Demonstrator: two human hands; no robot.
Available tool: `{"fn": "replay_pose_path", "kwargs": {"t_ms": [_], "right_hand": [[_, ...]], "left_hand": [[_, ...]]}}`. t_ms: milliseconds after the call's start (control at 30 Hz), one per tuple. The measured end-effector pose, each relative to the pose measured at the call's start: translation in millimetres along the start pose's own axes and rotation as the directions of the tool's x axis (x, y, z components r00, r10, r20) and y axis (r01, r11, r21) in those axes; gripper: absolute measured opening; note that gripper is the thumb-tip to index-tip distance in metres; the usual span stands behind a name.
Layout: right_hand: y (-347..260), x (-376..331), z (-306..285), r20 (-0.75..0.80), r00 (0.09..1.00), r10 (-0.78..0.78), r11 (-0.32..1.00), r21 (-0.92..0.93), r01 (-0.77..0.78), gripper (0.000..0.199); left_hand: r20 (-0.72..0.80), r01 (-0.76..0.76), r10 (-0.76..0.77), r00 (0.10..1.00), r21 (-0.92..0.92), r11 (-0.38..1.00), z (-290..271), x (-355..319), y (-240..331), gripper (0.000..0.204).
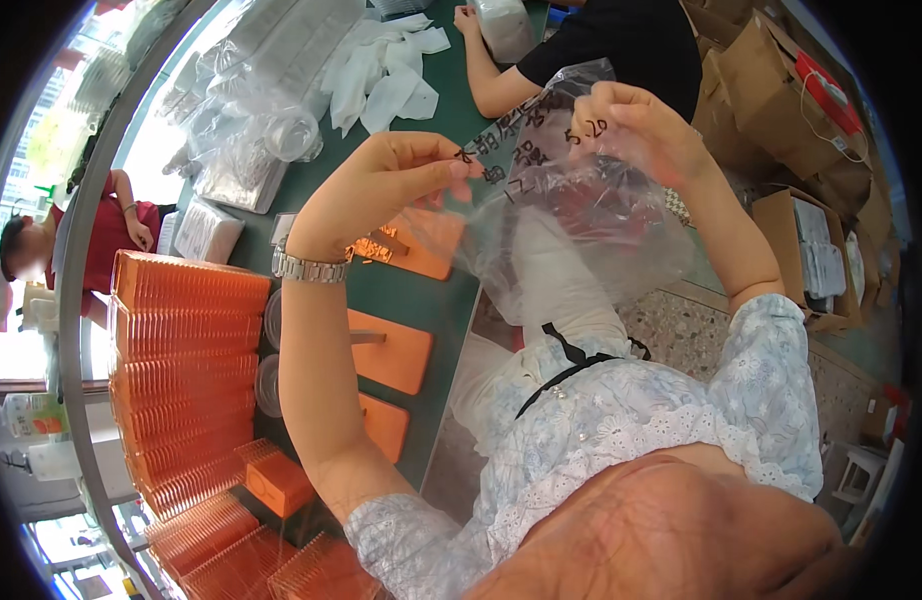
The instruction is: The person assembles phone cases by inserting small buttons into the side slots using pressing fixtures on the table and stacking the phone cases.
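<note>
A see-through plastic bag [581, 235] with dark handwriting hangs between my two hands, in front of my lap. My left hand [401, 180], with a metal watch on the wrist, pinches the bag's left edge between thumb and fingers. On the right, my right hand [636, 125] is closed on the bag's upper right part, fingers bent. The bag's film is crumpled and sags below both hands. Under my left forearm, an orange board [421, 240] with small orange pieces on it lies on the green table [411, 300].
Tall stacks of orange finned pieces [186, 370] line the left side. Two more orange boards [396, 350] lie nearer me. Plastic-wrapped packs [246, 170] and pale gloves [386, 85] are at the back. A co-worker's arm [501, 90] rests across the table; cardboard boxes [781, 95] stand right.
</note>
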State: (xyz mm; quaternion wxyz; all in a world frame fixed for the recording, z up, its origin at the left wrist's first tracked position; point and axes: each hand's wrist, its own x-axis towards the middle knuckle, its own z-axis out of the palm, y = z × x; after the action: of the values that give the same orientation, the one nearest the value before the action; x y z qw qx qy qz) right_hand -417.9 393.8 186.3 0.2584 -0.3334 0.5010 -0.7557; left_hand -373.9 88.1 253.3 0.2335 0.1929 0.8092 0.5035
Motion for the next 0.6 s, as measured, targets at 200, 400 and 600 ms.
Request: {"fn": "replay_pose_path", "kwargs": {"t_ms": [200, 400, 600], "right_hand": [[2, 8, -2, -0.180, 0.929, -0.323, 0.937, -0.203, 0.286, 0.024], [-6, 0, -5, -0.148, 0.959, -0.244, 0.950, -0.237, 0.205, 0.025], [-6, -7, 1, -0.270, 0.936, -0.224, 0.961, -0.220, 0.166, 0.025]], "left_hand": [[-0.010, 0.003, -0.003, 1.000, 0.007, 1.000, -3, -5, -5, 0.023], [0.048, 0.036, -0.035, 0.998, -0.015, 0.999, 1, -9, -7, 0.028], [0.069, 0.027, -0.021, 0.997, -0.093, 0.995, 8, -11, -9, 0.032]]}}
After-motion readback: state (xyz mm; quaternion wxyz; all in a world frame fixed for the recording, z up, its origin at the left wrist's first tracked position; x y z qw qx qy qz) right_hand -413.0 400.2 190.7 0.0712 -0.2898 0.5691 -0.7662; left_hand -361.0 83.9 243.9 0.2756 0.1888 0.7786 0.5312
